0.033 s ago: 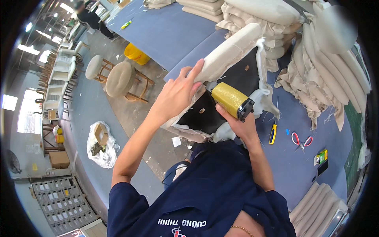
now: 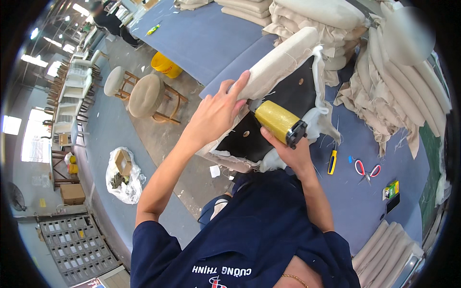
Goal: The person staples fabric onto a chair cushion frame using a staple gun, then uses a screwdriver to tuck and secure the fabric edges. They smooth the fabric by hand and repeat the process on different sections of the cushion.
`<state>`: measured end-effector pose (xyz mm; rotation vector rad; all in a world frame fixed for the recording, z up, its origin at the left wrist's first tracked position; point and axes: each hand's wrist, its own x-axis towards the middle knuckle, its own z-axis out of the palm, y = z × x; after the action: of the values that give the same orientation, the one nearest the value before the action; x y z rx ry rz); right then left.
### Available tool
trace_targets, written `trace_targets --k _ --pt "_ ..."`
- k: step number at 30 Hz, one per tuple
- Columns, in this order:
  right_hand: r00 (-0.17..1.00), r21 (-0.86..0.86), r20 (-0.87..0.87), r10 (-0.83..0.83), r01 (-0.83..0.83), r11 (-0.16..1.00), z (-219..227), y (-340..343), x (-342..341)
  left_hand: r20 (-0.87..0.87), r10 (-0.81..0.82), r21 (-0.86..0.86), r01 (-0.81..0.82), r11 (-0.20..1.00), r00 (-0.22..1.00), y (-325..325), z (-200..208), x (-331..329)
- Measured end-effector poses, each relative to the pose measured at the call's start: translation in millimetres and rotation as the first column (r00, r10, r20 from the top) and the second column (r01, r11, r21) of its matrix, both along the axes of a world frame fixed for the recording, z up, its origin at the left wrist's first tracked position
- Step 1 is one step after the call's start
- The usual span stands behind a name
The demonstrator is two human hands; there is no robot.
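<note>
An upholstered seat cushion (image 2: pixel 276 65) is tilted up in front of me, its black underside facing me. Beige fabric and white padding show along its edges. My left hand (image 2: pixel 214 115) grips the upper left edge, fingers over the beige cover and thumb toward the underside. In my right hand (image 2: pixel 294 154) is a staple gun (image 2: pixel 278 122) with a yellow body and black end cap. Its nose points at the edge beside my left thumb; whether it touches is hard to see.
On the blue-grey table right of me lie a yellow screwdriver (image 2: pixel 332 162), red-handled scissors (image 2: pixel 367 171), a small green-yellow box (image 2: pixel 391 190) and a phone (image 2: pixel 393 204). Beige covers (image 2: pixel 365 91) are piled behind. Stools (image 2: pixel 146 96), a yellow bucket (image 2: pixel 166 65) and a plastic bag (image 2: pixel 126 187) stand left.
The staple gun has shifted slightly left toward the edge, with my right hand moving along. My left hand and the cushion look almost unmoved.
</note>
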<state>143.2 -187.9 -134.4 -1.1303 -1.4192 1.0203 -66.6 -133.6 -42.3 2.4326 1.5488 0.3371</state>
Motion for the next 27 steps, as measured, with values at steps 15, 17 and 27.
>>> trace_targets --k 15,17,27 --pt "0.978 0.083 0.193 0.075 -0.093 0.992 24.0 -20.6 -8.7 -0.035 -0.191 -0.149 0.184 0.972 0.981 -0.6 22.9 -3.8" --pt "0.979 0.123 0.191 0.066 -0.091 0.988 23.8 -20.9 -10.7 -0.052 -0.211 -0.171 0.199 0.965 0.976 1.6 29.0 -2.5" --pt "0.963 0.308 0.264 -0.061 -0.024 0.951 23.7 -15.6 -12.4 0.457 0.723 -0.882 0.156 0.446 0.517 25.6 -37.1 -61.2"
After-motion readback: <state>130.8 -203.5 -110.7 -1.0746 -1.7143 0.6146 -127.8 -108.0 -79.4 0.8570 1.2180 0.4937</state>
